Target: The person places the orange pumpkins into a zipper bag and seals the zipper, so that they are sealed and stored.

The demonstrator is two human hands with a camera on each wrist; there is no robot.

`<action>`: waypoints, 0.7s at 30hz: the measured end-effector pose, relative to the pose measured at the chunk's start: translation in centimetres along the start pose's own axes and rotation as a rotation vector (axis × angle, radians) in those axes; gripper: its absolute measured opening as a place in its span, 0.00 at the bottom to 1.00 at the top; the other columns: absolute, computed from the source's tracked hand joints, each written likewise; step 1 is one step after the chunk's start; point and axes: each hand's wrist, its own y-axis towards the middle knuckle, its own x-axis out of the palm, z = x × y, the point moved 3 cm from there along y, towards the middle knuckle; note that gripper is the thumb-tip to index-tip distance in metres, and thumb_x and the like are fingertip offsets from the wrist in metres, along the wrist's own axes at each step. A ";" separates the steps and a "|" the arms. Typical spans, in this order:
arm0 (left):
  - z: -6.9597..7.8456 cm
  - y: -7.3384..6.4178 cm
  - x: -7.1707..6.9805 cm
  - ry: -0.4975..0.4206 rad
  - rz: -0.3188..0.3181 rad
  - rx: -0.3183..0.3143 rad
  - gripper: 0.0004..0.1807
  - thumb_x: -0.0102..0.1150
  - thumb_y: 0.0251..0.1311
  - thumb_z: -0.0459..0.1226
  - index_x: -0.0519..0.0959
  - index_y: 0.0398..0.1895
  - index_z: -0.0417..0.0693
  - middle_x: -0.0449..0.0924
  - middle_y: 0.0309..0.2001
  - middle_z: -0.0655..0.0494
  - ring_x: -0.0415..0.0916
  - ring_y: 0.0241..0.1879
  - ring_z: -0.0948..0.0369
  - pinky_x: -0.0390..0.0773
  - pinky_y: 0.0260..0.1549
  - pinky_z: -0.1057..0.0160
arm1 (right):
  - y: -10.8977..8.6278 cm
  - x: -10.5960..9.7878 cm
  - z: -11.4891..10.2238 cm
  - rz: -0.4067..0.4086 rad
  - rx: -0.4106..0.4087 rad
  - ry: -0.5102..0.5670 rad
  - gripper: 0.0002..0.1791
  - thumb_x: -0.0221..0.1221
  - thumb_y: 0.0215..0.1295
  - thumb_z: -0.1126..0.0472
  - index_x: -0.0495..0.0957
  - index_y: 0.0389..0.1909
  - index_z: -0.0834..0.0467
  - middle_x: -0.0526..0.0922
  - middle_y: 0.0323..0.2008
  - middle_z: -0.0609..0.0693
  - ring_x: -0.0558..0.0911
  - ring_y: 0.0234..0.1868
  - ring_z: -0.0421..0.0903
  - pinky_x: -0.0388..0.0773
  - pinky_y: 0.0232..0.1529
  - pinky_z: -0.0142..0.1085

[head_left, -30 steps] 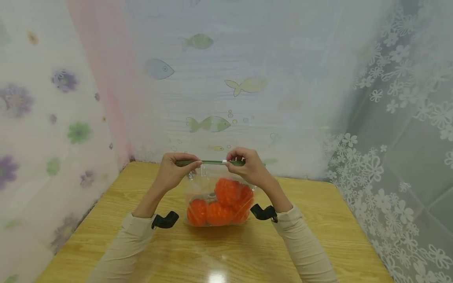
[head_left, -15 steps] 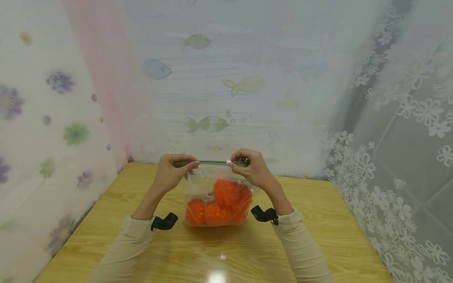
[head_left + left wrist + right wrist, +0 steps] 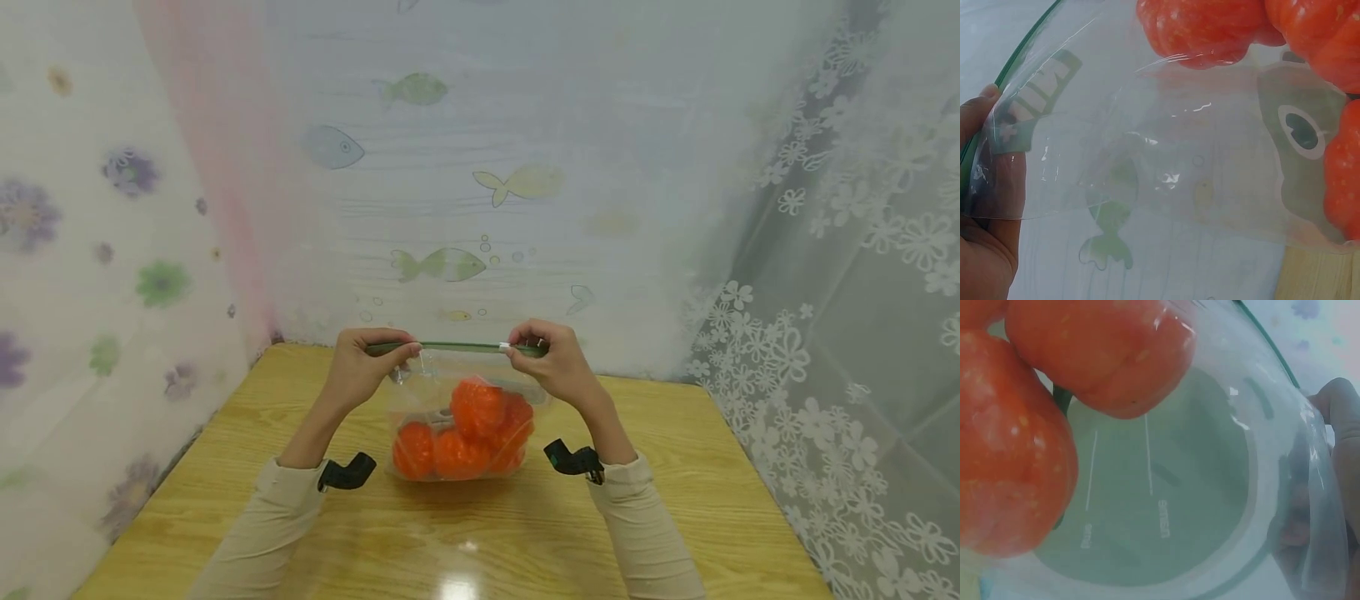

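Note:
A clear slider zip bag (image 3: 420, 396) stands upright over the table, with several glossy orange-red ribbed vegetables (image 3: 477, 406) in its lower part. Its green zip strip (image 3: 461, 346) is stretched level between both hands. My left hand (image 3: 356, 367) pinches the strip's left end between thumb and fingers; the left wrist view shows that hand (image 3: 997, 250) partly behind the plastic. At the strip's right end my right hand (image 3: 555, 362) pinches the small white slider (image 3: 504, 347). Close up in the right wrist view, the vegetables (image 3: 1104, 356) have smooth, speckled skin and a green stem shows between them.
The bag is over a wooden table (image 3: 645, 500). A pale curtain (image 3: 622, 125) with fish hangs behind, a flowered sheet (image 3: 82, 275) on the left, and a white-flower curtain (image 3: 862, 333) on the right. Each wrist carries a black camera mount (image 3: 348, 472).
My right hand has moved right along the green strip together with the white slider, and more strip shows between the hands. The left hand keeps its pinch, nearly still.

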 end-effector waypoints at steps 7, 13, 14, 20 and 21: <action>-0.1 0.0 -0.1 -0.006 0.002 -0.005 0.06 0.66 0.64 0.27 0.86 0.39 0.29 0.89 0.30 0.53 0.83 0.23 0.61 0.84 0.21 0.62 | -0.4 -0.5 0.1 0.012 -0.031 0.010 0.03 0.63 0.65 0.73 0.80 0.36 0.71 0.80 0.29 0.57 0.73 0.25 0.39 0.73 0.25 0.27; -0.3 0.0 -0.2 -0.012 -0.002 0.003 0.06 0.66 0.64 0.27 0.86 0.40 0.29 0.88 0.31 0.44 0.84 0.24 0.61 0.84 0.21 0.62 | -0.7 -0.8 0.8 0.017 -0.031 -0.003 0.02 0.63 0.65 0.74 0.80 0.36 0.71 0.81 0.29 0.57 0.75 0.24 0.39 0.75 0.26 0.27; -0.3 0.0 -0.2 -0.010 0.000 0.006 0.06 0.66 0.64 0.27 0.86 0.40 0.29 0.89 0.31 0.47 0.84 0.24 0.62 0.84 0.21 0.63 | -0.7 -0.8 1.3 0.020 -0.026 0.000 0.02 0.63 0.65 0.75 0.80 0.36 0.71 0.81 0.29 0.57 0.75 0.24 0.39 0.75 0.26 0.26; -0.5 -0.2 -0.4 -0.025 0.012 0.006 0.07 0.65 0.64 0.26 0.85 0.41 0.26 0.89 0.31 0.60 0.84 0.23 0.59 0.83 0.20 0.63 | -0.7 -1.3 3.7 0.022 -0.012 0.021 0.03 0.63 0.65 0.75 0.81 0.38 0.71 0.80 0.30 0.56 0.74 0.23 0.41 0.75 0.27 0.25; -0.5 -0.2 -0.4 -0.029 0.012 0.003 0.07 0.65 0.64 0.25 0.85 0.41 0.26 0.89 0.30 0.60 0.84 0.23 0.57 0.83 0.20 0.63 | -0.8 -1.3 3.8 0.020 -0.015 0.024 0.02 0.62 0.66 0.75 0.81 0.38 0.71 0.80 0.29 0.56 0.74 0.23 0.41 0.75 0.27 0.26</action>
